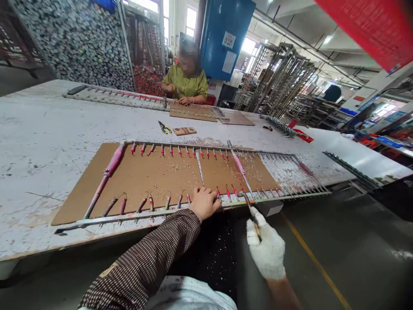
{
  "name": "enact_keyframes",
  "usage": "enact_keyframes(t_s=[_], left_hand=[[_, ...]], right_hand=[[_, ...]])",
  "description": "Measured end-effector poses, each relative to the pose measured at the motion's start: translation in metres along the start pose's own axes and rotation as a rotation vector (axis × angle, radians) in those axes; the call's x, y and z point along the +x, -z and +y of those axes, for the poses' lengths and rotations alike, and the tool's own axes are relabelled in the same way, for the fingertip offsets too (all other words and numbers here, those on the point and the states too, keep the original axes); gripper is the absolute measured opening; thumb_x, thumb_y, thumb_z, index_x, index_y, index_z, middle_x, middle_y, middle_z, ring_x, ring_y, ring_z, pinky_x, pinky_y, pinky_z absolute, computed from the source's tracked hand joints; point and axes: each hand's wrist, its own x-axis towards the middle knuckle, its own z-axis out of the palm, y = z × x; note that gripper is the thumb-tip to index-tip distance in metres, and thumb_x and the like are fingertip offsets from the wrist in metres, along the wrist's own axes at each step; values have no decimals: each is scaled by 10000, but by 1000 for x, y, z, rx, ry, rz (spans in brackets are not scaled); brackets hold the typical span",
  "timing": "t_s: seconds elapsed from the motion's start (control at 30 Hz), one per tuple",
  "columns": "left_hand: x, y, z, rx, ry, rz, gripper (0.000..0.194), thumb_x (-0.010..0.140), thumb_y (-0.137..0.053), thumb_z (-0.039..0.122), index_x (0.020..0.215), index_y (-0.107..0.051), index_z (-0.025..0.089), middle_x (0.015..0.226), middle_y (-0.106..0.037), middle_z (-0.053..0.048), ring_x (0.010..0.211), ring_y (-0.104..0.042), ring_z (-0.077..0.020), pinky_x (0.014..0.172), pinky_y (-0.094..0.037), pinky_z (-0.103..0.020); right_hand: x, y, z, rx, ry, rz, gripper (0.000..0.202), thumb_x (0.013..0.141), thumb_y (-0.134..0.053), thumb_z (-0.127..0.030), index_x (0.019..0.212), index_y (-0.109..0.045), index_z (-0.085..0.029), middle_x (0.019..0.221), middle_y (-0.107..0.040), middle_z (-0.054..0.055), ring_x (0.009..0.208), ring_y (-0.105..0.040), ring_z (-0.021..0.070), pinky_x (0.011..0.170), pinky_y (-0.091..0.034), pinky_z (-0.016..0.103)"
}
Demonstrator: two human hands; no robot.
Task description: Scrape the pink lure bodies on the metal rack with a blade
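My bare left hand [205,203], below a brown checked sleeve, is closed over the near rail of a long metal frame [180,211]. Short pegs, many with pink coating and small hooks, line both rails of this rack. In a white knitted glove, my right hand [266,245] grips a slim tool [248,201] with a bent metal head and a wooden-looking handle. That head is close to the near rail, beside a pink-coated crossbar [238,163]; contact is unclear. Brown boards [155,172] lie beneath the frame, scattered with pale chips. My left fingertips are partly hidden.
Yellow-black pliers [164,127] and a small wooden block [184,131] lie farther back on the white table [41,142]. Across it, a person [186,82] works at another frame [119,98]. More racks [280,127] occupy the right side. The table's near edge runs below my hands.
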Motion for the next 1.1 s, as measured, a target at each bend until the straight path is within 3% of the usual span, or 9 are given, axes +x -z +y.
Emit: enact_keyframes(t_s=[0.2, 0.37, 0.6, 0.7, 0.83, 0.9, 0.97, 1.03, 1.1], left_hand=[[2, -1, 0, -11, -8, -41, 258, 935, -481, 344, 856, -695, 222, 911, -680, -60, 962, -538, -237, 917, -293, -450], [4, -1, -2, -33, 1, -76, 280, 937, -465, 338, 861, -717, 243, 924, -685, -48, 966, -525, -232, 924, -291, -451], [3, -1, 1, -29, 11, -54, 281, 928, -479, 331, 832, -727, 240, 899, -685, -55, 950, -526, -229, 921, -285, -450], [3, 0, 1, -36, 9, -56, 271, 920, -490, 333, 833, -728, 238, 893, -681, -54, 950, -524, -229, 914, -287, -445], [3, 1, 0, -53, -3, -58, 270, 913, -503, 344, 801, -720, 230, 879, -674, -50, 956, -521, -227, 907, -286, -441], [2, 2, 0, -56, -2, -65, 265, 908, -511, 353, 806, -719, 224, 882, -675, -52, 957, -524, -228, 912, -284, -446], [3, 3, 1, -61, 4, -70, 256, 900, -519, 349, 803, -718, 219, 885, -676, -53, 957, -528, -228, 918, -283, -447], [3, 3, 1, -68, 7, -75, 248, 892, -523, 332, 784, -714, 218, 878, -677, -52, 948, -531, -224, 917, -285, -442], [3, 4, 1, -73, 4, -72, 249, 891, -521, 330, 772, -711, 220, 877, -678, -51, 947, -529, -223, 912, -286, -440]], right_hand=[[-9, -16, 4, 110, -39, -127, 437, 970, -411, -423, 1295, -658, -269, 1027, -767, 19, 798, -703, 195, 739, -506, 295], [-8, -19, 6, 185, -104, -139, 435, 962, -427, -423, 1299, -651, -263, 1117, -750, 12, 897, -714, 188, 812, -519, 288], [-8, -18, 3, 129, 34, -148, 412, 970, -422, -364, 1283, -666, -254, 1029, -765, 24, 798, -700, 173, 749, -525, 276], [-4, -6, -2, 112, 53, -72, 390, 983, -439, -380, 1268, -675, -258, 984, -766, 29, 758, -687, 173, 720, -514, 276], [-1, 1, -5, 57, 117, 137, 350, 975, -497, -371, 1217, -707, -229, 909, -756, 64, 741, -666, 189, 737, -498, 300], [-2, -3, -4, -11, 203, 85, 353, 975, -470, -332, 1216, -709, -236, 760, -725, 42, 657, -641, 182, 664, -478, 290], [-3, -6, -4, -73, 249, -63, 384, 967, -425, -287, 1238, -696, -261, 629, -667, 2, 561, -604, 169, 568, -437, 271], [-2, -4, -4, -80, 201, -147, 402, 965, -402, -286, 1250, -685, -283, 635, -671, -10, 554, -606, 165, 543, -429, 264], [0, 5, -6, -20, 122, -81, 384, 977, -419, -337, 1249, -683, -279, 765, -726, 12, 636, -641, 172, 614, -470, 274]])
